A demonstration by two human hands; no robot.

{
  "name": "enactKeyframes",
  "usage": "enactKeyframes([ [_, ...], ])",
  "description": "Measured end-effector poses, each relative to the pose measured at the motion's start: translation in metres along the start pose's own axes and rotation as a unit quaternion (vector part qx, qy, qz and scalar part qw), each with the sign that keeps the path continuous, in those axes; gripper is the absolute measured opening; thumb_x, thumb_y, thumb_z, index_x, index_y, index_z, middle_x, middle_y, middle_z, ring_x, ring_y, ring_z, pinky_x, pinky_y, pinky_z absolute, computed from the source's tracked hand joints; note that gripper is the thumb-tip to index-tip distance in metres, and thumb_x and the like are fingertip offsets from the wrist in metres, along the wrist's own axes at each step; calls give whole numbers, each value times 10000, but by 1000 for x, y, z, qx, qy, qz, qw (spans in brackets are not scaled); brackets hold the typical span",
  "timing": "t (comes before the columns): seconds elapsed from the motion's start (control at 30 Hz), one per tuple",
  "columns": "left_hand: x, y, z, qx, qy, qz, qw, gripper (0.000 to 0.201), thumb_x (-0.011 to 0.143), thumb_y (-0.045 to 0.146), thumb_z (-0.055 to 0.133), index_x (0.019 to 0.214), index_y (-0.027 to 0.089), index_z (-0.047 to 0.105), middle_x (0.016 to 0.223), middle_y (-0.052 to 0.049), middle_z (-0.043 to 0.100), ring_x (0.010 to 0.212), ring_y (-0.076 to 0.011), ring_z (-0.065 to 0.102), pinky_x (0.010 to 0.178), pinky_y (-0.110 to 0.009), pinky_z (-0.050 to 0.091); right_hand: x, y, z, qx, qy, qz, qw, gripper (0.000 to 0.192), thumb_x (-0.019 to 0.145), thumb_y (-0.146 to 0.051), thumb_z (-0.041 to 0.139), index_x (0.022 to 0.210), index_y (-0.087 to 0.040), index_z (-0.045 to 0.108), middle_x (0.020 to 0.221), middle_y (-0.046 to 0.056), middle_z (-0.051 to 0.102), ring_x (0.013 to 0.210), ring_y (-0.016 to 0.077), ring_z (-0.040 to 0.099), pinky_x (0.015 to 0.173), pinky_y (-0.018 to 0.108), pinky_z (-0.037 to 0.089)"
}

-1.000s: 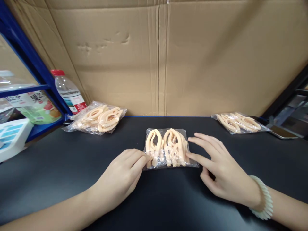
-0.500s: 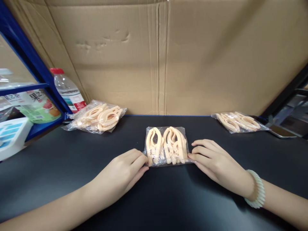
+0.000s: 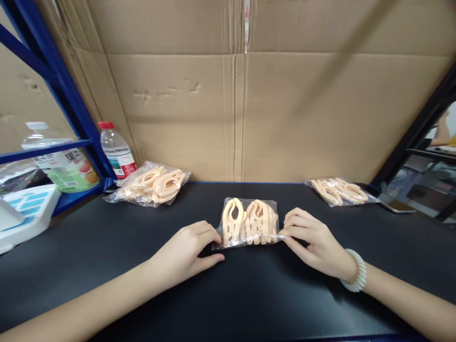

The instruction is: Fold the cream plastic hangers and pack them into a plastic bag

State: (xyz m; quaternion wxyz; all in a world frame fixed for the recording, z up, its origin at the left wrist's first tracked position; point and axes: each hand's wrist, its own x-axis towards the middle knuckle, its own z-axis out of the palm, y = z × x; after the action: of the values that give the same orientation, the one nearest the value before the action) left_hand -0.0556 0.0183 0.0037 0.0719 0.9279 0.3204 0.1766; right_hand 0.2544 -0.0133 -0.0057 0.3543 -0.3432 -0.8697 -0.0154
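The bag of clips (image 3: 249,223) is pinched at its near corners by the left hand (image 3: 188,249) and right hand (image 3: 313,240); it is judged light, crinkly and slippery.

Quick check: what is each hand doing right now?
Left hand: fingers curled, pinching the left edge of the clear bag of clips.
Right hand: curled, pinching the bag's right edge.

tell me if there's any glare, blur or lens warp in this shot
Head view: wide-angle warp bends the blue rack and black frame outward at the edges; soft glare glints on the clear bag pinched between left hand and right hand; even overhead light, faint shadows under the hands; centre sharp, the far right background slightly soft.
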Motion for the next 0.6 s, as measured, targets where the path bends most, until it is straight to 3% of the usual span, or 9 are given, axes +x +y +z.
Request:
enactKeyframes([
  [0.2,6,6,7,22,39,2,999,186,795,345,697,831,179,623,832,-34,653,782,-203,597,734,-328,473,8,-14,-2,74,84,17,994,143,878,-108,543,811,-191,639,749,45,601,754,181,533,679,343,470],
  [0.33,9,12,17,41,74,25,996,40,832,196,609,797,178,603,793,-24,640,743,-183,582,712,-310,460,8,-20,-6,64,112,20,991,142,894,-120,515,813,-198,602,755,41,591,756,188,527,695,359,462],
  [0.43,10,16,22,60,104,64,991,121,850,119,511,787,177,597,751,-17,629,705,-164,573,745,-316,455,6,-19,-9,34,127,28,991,122,916,-137,493,852,-201,575,803,50,578,788,196,521,714,363,453],
  [0.53,15,20,14,48,150,99,982,150,861,110,487,783,184,592,698,12,613,660,-135,560,816,-320,444,4,-13,-11,3,157,36,987,114,935,-156,471,872,-205,553,831,50,557,812,196,517,730,356,443],
  [0.6,23,24,3,30,200,90,975,132,867,129,499,792,188,590,706,14,609,685,-133,566,783,-291,445,5,-7,-16,-12,192,52,980,126,945,-174,458,847,-204,532,827,44,542,802,190,515,724,343,436],
])
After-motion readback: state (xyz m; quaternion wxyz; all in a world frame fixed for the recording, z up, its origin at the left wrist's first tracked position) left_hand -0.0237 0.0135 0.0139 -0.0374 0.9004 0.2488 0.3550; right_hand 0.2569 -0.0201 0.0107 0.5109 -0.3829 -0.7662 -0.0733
